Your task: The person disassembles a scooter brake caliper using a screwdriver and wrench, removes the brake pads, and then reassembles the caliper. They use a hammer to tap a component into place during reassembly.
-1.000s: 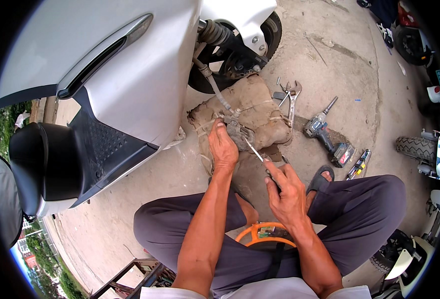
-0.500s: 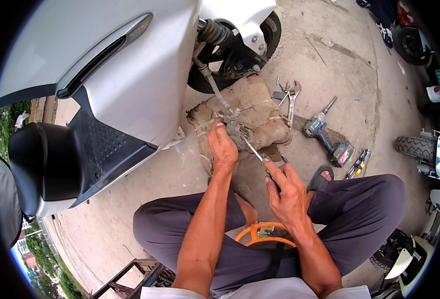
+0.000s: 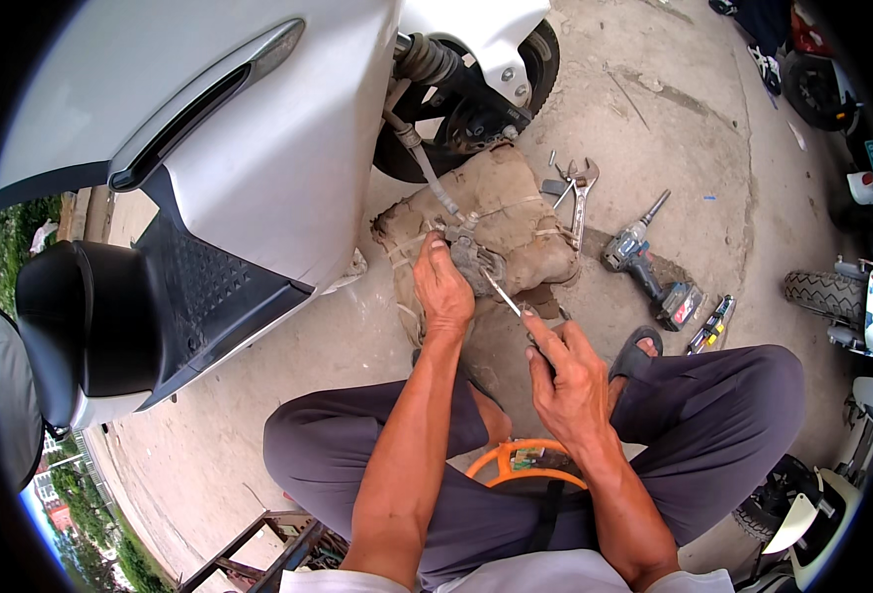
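A grimy grey metal part that looks like a brake caliper (image 3: 475,261) rests on a dirty tan padded bundle (image 3: 516,188). A light-coloured hose (image 3: 423,166) runs down to it from beside the scooter's front wheel. My left hand (image 3: 443,292) grips the caliper's left side, thumb on top; some of its fingers are hidden beneath. In my right hand (image 3: 569,378) is a screwdriver (image 3: 505,295), its handle mostly covered by the fingers. The shaft points up and left, with the tip at the caliper's lower right edge.
A white scooter (image 3: 268,148) fills the upper left, its front wheel (image 3: 541,64) behind the bundle. An adjustable wrench (image 3: 581,203), a cordless power tool (image 3: 642,259) and a small multicoloured tool (image 3: 710,326) lie on the concrete to the right. More parked vehicles line the right edge.
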`<state>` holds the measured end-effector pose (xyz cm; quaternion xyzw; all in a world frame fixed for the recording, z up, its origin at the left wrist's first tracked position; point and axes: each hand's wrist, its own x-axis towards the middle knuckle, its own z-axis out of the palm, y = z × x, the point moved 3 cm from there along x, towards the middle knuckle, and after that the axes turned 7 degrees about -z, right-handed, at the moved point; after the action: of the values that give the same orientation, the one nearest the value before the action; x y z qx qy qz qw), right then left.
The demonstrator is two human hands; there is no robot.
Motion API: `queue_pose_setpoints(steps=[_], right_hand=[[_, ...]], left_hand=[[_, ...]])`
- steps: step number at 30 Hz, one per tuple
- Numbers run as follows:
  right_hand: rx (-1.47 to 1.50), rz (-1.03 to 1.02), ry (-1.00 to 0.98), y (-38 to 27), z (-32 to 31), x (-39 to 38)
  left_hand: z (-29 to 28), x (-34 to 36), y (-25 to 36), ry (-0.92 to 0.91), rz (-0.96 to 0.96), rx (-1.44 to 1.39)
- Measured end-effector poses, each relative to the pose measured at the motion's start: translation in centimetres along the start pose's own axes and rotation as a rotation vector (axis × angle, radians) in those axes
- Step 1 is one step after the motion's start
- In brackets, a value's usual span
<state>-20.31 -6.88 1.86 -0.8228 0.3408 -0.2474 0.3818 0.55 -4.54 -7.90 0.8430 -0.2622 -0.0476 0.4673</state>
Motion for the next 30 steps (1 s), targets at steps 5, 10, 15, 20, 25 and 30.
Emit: queue_pose_setpoints(steps=[5, 10, 15, 20, 25, 30], right_hand=[[0.020, 0.051, -0.022, -0.30, 0.09, -0.02], [0.018, 0.056, -0.010, -0.30, 0.43, -0.26], [0.045, 0.024, 0.028, 0.04, 0.85, -0.40], [0.043, -0.001, 0.043, 0.01, 0.65, -0.29], [0.050, 0.044, 0.006, -0.09, 0.55, -0.36], [0.043, 0.021, 0.018, 0.01, 0.59, -0.40]], left_hand=[[-0.10, 0.10, 0.12, -0.007, -0.010, 0.009], [-0.10, 0.11, 0.13, -0.025, -0.045, 0.003], [0.01, 0.05, -0.54, 0.021, 0.007, 0.023], [-0.04, 0.11, -0.27, -0.012, -0.010, 0.029], [-0.04, 0.14, -0.05, -0.011, -0.073, -0.033], [-0.04, 0.00, -0.17, -0.010, -0.055, 0.017]])
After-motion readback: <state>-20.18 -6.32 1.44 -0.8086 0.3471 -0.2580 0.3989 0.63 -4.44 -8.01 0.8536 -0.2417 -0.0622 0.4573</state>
